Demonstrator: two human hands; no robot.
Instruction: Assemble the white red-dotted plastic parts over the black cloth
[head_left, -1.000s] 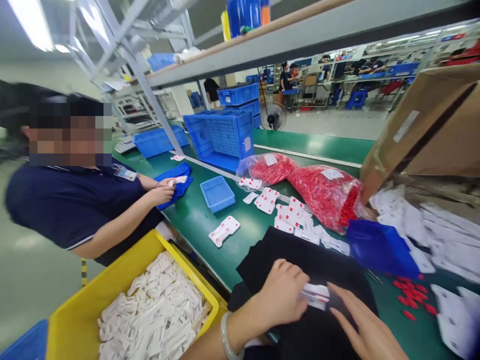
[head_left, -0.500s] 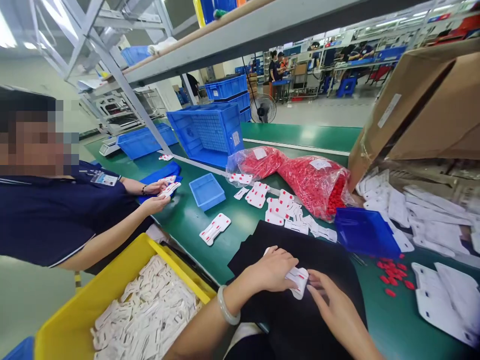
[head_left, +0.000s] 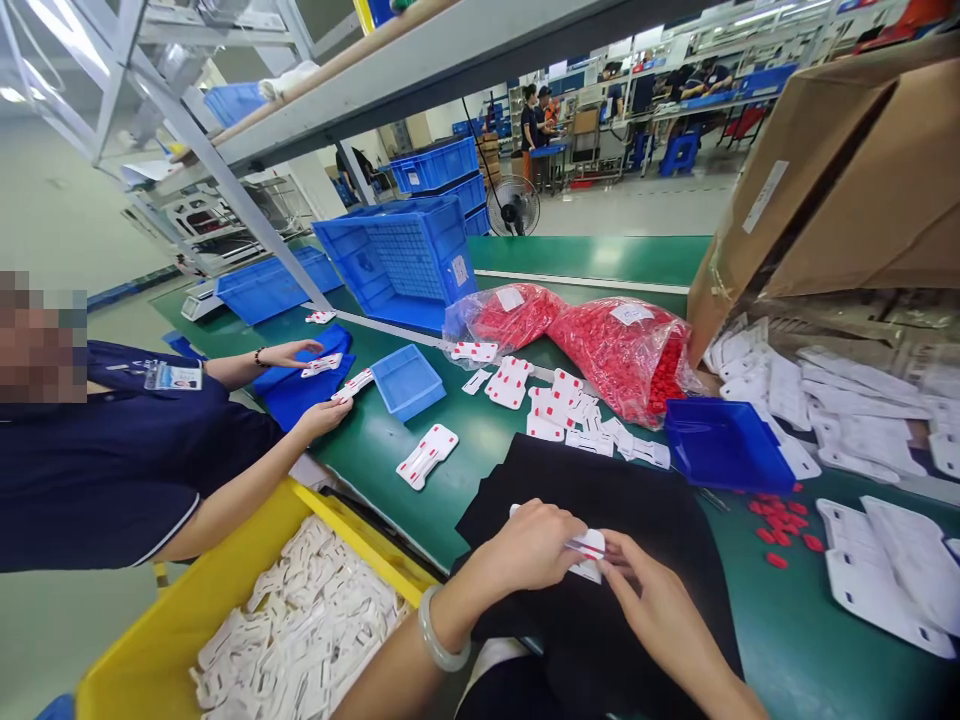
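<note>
White part [head_left: 592, 543]: left hand [head_left: 529, 548] grasping, right hand [head_left: 646, 578] pinching its end, presumably for steadiness, over black cloth [head_left: 630, 502] at tabletop's [head_left: 375, 475] near edge.

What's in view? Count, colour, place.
Held piece: 1, white and red, lower centre
Black sheeting: count unclear, black, lower centre
Red pieces: many, red, right
Blue tray: 1, blue, right
Bags: apparently 2, red contents, centre
White parts: many, white, right, centre, lower left
Small tray: 1, light blue, centre
Bin: 1, yellow, lower left
Crates: several, blue, behind
Carton: 1, brown, right
Fan: 1, dark, background
Worktop: 1+, green, centre
Shelf: 1, grey, overhead
Workers: several, mostly dark clothes, left, behind
Bangle: 1, pale, left wrist
Left hand: 1, bare, gripping held piece
Right hand: 1, bare, at its end
</note>
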